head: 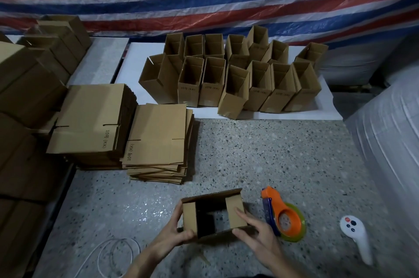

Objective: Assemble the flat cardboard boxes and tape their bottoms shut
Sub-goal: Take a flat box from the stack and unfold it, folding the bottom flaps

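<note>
A small cardboard box (191, 214) stands opened out on the speckled floor near me, its two short end flaps folded inward and the long flaps standing out. My left hand (175, 231) grips its left side. My right hand (254, 230) holds its right side, fingers pressing the right flap down. An orange tape dispenser (284, 214) with a roll of tape lies just right of the box, untouched. Two stacks of flat boxes (156, 139) sit to the left. Several assembled boxes (238, 78) stand open-topped on a white sheet farther back.
A white handheld controller (354, 235) lies at the right. A loop of white strap (118, 252) lies at the lower left. Large cartons (25, 96) line the left edge, white wrapped bundles (390, 141) the right. A striped tarp hangs behind.
</note>
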`<state>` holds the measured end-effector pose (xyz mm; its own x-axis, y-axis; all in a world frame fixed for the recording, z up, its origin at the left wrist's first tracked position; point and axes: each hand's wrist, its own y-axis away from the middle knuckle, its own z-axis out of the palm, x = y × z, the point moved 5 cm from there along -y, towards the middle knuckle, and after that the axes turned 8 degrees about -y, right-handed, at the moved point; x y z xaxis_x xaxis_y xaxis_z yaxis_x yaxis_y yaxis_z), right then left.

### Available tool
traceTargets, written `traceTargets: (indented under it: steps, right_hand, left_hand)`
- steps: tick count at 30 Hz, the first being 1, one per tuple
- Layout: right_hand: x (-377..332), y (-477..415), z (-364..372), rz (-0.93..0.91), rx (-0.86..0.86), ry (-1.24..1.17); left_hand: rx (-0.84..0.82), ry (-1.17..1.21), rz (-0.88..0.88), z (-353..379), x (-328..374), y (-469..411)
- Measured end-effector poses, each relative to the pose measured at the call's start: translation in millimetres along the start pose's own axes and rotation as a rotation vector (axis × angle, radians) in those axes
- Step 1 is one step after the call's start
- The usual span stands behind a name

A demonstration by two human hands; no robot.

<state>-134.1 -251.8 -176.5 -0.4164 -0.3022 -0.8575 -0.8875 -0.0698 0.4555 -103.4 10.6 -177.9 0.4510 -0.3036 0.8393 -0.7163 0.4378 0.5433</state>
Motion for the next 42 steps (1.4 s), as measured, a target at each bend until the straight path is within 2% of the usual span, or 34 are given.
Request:
traceTargets:
  steps: [5,9,15,17,20,25,32,42]
  right_hand:
    - [-1,-5,1,0.007,0.104,-0.089]
    - [-8,-8,0,0.034,0.185,-0.130]
    - [-23,-7,1,0.130,0.193,0.050]
    - [-34,-11,4,0.074,0.152,0.064]
    - [-47,-20,2,-0.029,0.078,0.239]
    - [-58,-29,-3,-0.244,-0.018,0.420]
    - [-56,-29,-11,-0.331,0.124,0.554]
    - [-44,-21,-9,-0.370,0.154,0.602]
  left_hand:
    - [-0.003,-0.059,0.019,-3,-2,-2]
    - [0.154,-0.117,0.021,-8,-7,-10]
    - [0.304,-0.082,0.037,-7,-12,-15]
    - [0.307,-0.104,0.031,-7,-10,-15]
    - [0.290,-0.141,0.008,-6,-5,-14]
    - [0.300,-0.149,0.073,-2,5,-10]
    - [0.359,-0.375,0.173,-2,30,-23]
    - [0.424,-0.785,0.227,-2,29,-18]
